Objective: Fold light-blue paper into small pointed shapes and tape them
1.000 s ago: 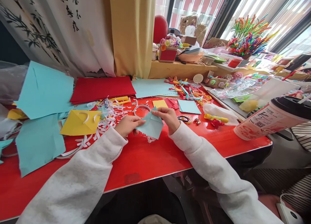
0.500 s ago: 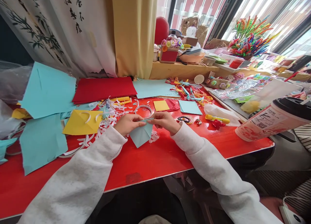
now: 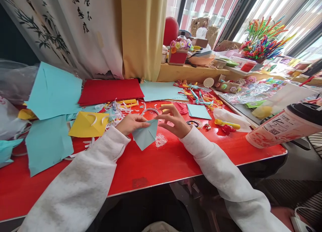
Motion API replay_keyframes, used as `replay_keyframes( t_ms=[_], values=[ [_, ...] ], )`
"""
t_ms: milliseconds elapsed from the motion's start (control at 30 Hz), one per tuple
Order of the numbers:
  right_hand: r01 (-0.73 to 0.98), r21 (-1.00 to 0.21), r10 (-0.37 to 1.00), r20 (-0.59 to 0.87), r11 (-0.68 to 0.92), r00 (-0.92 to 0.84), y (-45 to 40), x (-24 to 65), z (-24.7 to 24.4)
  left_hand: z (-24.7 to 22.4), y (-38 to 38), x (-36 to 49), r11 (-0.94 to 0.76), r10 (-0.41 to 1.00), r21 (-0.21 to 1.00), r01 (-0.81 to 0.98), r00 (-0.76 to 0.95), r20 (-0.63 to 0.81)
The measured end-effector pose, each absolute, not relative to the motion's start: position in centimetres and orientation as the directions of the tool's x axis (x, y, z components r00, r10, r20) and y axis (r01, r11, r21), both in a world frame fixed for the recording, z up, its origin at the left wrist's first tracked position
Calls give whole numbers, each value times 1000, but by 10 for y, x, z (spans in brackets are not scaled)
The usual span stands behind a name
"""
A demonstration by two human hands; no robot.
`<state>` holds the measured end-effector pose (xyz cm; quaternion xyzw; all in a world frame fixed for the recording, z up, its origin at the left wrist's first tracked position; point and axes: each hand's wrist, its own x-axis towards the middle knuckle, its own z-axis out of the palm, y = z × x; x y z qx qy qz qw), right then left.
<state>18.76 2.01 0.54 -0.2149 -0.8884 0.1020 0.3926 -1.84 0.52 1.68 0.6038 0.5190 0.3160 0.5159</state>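
A light blue sheet of folded paper point(image 3: 144, 137) with creases across it hangs from my left hand point(image 3: 132, 124), whose thumb and fingers pinch its upper edge. Close by its upper right corner is my right hand point(image 3: 173, 121), with fingers spread and curved; the index fingertip is beside the corner, and whether it touches cannot be told. Behind the hands lies a roll of clear tape point(image 3: 150, 110). White scraps point(image 3: 161, 140) are scattered on the red table point(image 3: 161, 171) just right of the paper.
Blue sheets point(image 3: 47, 144) and a yellow folded paper point(image 3: 88, 124) lie left. Red paper point(image 3: 110, 91) is stacked at the back. Small blue squares point(image 3: 199, 111), a yellow glue tube point(image 3: 227, 124) and a tilted drink cup point(image 3: 279, 128) are on the right.
My right hand has let go of the paper's upper corner and its fingers have spread apart. The left hand still pinches the paper. The view has shifted slightly.
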Motion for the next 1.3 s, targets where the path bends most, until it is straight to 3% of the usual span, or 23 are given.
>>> replay_keyframes(
  t_ms=[133,267,600,900,967,1033,1133,1200,1300],
  values=[
    [291,-251,384,652,923,-653,20,187,4,17,5,-19,71,945,952,297,284,-160],
    [292,-251,385,635,923,-669,19,185,6,18,5,-19,42,938,948,315,315,-146],
    [246,-440,452,462,864,-763,20,180,0,18,1,-17,-129,932,854,503,355,-68],
    [352,-452,526,348,820,-776,15,178,2,20,-3,-16,-284,876,725,627,478,-71],
    [368,-509,573,335,778,-748,14,176,2,20,-3,-16,-290,875,722,628,480,-67],
    [335,-658,651,315,674,-691,14,175,1,18,-1,-17,-257,888,755,603,455,-61],
    [123,-907,744,246,402,-621,14,171,0,14,1,-16,-137,917,869,475,393,-71],
    [-9,-966,778,213,257,-592,14,168,0,11,1,-13,-70,932,935,349,357,-63],
    [-40,-985,816,163,169,-555,15,167,1,8,1,-7,-33,950,979,200,310,-31]
  ],
)
